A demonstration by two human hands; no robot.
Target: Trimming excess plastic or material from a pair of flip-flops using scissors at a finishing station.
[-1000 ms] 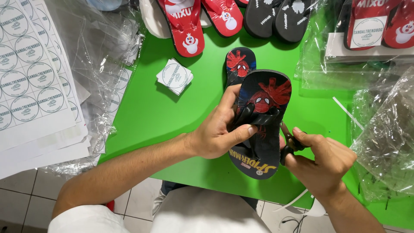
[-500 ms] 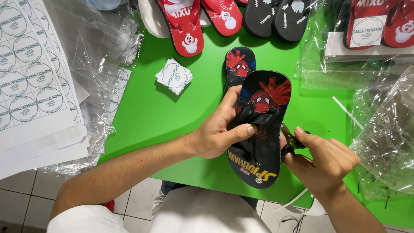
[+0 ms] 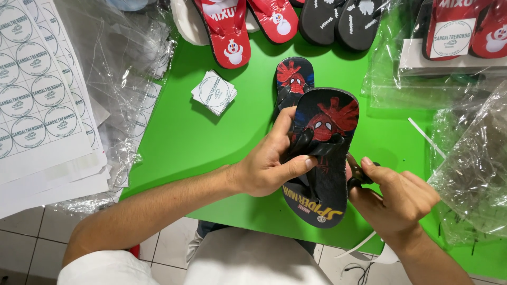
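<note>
My left hand (image 3: 264, 169) grips a black flip-flop (image 3: 327, 121) with a red masked-figure print, thumb across its strap, holding it tilted above the green table (image 3: 185, 132). Against the sandal's right edge, my right hand (image 3: 396, 198) holds a small black cutting tool (image 3: 356, 174); whether its blades are open is hidden. The matching second flip-flop (image 3: 293, 79) lies flat on the table just behind the held one, partly covered by it.
A stack of square stickers (image 3: 214, 92) lies at mid-table. Sticker sheets (image 3: 37, 95) and crumpled clear bags (image 3: 121, 53) fill the left. Red sandals (image 3: 227, 26), black sandals (image 3: 338, 18) and bagged red sandals (image 3: 459, 26) line the back. More clear bags (image 3: 470, 163) sit right.
The held flip-flop has turned slightly in my left hand, its heel a little lower. My right hand with the tool stays at its right edge.
</note>
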